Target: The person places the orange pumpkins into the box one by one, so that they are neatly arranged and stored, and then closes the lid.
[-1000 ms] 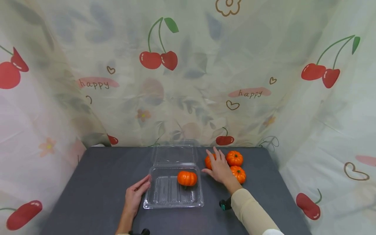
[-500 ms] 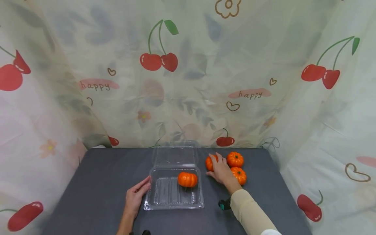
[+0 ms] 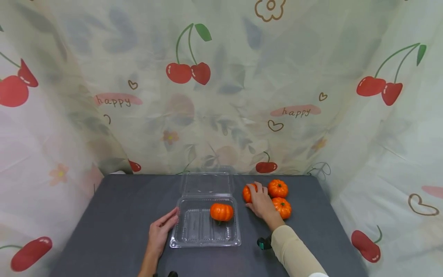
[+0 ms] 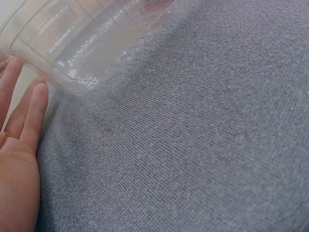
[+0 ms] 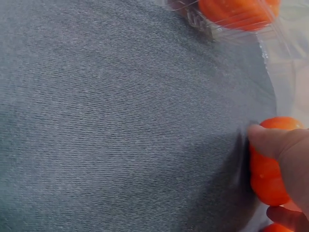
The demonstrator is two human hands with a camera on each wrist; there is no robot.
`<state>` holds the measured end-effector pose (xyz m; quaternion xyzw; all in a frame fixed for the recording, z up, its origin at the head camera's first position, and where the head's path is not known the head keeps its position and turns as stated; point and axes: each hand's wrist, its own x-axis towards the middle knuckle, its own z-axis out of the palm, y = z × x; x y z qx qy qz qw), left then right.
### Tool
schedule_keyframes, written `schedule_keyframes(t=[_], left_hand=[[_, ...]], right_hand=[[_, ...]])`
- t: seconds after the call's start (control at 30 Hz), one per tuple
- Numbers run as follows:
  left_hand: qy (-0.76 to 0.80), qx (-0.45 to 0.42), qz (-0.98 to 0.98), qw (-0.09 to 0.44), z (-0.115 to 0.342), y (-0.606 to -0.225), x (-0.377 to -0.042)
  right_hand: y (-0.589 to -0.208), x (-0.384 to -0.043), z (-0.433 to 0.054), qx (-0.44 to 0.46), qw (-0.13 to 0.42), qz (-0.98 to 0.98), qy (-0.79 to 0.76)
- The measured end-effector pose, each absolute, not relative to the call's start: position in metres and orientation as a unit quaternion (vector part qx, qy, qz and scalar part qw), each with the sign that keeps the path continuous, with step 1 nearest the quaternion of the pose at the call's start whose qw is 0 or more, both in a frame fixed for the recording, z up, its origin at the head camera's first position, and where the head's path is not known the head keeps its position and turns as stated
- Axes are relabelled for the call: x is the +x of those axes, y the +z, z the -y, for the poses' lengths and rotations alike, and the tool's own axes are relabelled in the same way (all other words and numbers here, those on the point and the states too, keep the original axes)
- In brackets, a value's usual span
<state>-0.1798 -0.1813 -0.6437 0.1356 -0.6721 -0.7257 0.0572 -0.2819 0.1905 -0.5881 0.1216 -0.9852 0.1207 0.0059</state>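
A clear plastic clamshell container (image 3: 194, 244) stands on the dark cloth, its lid (image 3: 206, 184) folded back behind it. Inside, toward the right, lies an orange mini pumpkin (image 3: 221, 212). My left hand (image 3: 158, 232) holds the container's left rim, with thumb and fingers at the edge; the left wrist view shows straight fingers (image 4: 35, 113) beside the clear wall. To the right of the lid, my right hand (image 3: 261, 202) grips another mini pumpkin (image 3: 247, 194). Its thumb presses on this pumpkin's side (image 5: 267, 179) in the right wrist view; the far fingers are partly hidden.
Two more mini pumpkins, one at the back (image 3: 278, 188) and one nearer (image 3: 283, 208), sit close to the right hand and forearm. A patterned curtain (image 3: 221, 115) encloses the table (image 3: 117, 227) at the back and sides.
My right hand has come down and closed its spread fingers round the pumpkin beside the lid. The left hand and the container have stayed in place.
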Motion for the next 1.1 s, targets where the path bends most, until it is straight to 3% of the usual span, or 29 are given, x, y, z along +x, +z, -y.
schedule_keyframes(t=[0.73, 1.1], left_hand=[[-0.725, 0.147, 0.672, 0.04, 0.181, -0.644, -0.178], [-0.718, 0.142, 0.68, 0.042, 0.181, -0.643, -0.179]], right_hand=[[-0.578, -0.271, -0.194, 0.117, 0.033, 0.976, 0.18], [-0.568, -0.261, -0.193, 0.118, 0.072, 0.967, 0.212]])
